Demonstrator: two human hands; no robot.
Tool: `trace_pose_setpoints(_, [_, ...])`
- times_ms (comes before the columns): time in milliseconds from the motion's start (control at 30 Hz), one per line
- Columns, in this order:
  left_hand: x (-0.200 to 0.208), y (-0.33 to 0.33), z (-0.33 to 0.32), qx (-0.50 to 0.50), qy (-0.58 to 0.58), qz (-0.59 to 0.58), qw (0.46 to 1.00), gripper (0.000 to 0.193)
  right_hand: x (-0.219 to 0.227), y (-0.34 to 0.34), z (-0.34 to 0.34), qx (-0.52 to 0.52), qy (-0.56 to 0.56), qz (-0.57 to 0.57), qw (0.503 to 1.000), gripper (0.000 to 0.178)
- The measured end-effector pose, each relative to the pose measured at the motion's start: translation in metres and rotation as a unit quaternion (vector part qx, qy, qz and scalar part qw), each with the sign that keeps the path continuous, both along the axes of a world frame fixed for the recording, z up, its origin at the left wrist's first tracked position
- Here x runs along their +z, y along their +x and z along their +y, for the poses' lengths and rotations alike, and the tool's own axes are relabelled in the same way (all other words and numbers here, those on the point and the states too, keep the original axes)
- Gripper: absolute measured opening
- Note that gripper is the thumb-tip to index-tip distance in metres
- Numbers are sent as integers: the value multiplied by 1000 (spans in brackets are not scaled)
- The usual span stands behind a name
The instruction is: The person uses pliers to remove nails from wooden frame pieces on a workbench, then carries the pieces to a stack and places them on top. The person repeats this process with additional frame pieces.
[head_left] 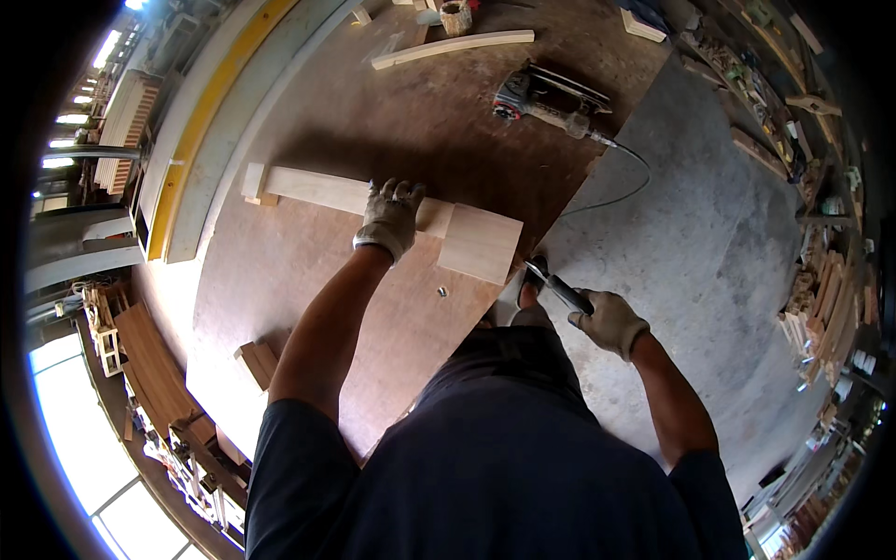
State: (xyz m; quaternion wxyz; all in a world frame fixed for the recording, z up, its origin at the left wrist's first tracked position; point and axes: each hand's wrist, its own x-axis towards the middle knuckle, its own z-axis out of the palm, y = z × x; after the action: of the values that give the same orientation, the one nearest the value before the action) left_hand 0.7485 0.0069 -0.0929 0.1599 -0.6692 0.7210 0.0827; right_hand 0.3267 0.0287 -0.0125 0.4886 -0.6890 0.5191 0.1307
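Observation:
My left hand point(390, 217), in a grey work glove, rests on top of a pale wooden workpiece point(392, 210) lying on a brown plywood table point(308, 271). The piece is a long plank with a wider square block point(481, 243) at its right end. My right hand point(607, 319), also gloved, grips a slim dark hand tool point(557, 287) that points toward the block's lower right corner, just off the table edge. A small metal screw or nut point(442, 291) lies on the plywood below the block.
A corded power sander point(551, 101) sits at the far side of the table, its cable point(635, 182) trailing over the edge. A loose wooden strip point(453, 49) lies beyond it. Small wood blocks point(257, 362) sit near the left edge. Concrete floor point(719, 261) and stacked lumber point(826, 289) lie to the right.

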Motion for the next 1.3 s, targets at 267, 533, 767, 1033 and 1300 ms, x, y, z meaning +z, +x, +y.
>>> trace_pose_setpoints(267, [-4,1,1,10,-15,2,1000,53,19,22,-8,78,-79,86,990,34])
trace_pose_setpoints(533, [4,-2,-1,19,-22,39,999,70,29,35,-28,167,-64,203,963,34])
trace_pose_setpoints(767, [3,-1,3,25,-36,45,998,57,75,86,-36,254,-66,304,916,33])
trace_pose_setpoints(1033, [6,-4,-2,22,-35,47,998,53,85,91,-40,202,-10,276,940,35])
trace_pose_setpoints(1300, [4,-1,1,21,-42,44,998,65,108,126,-55,281,-56,282,915,39])
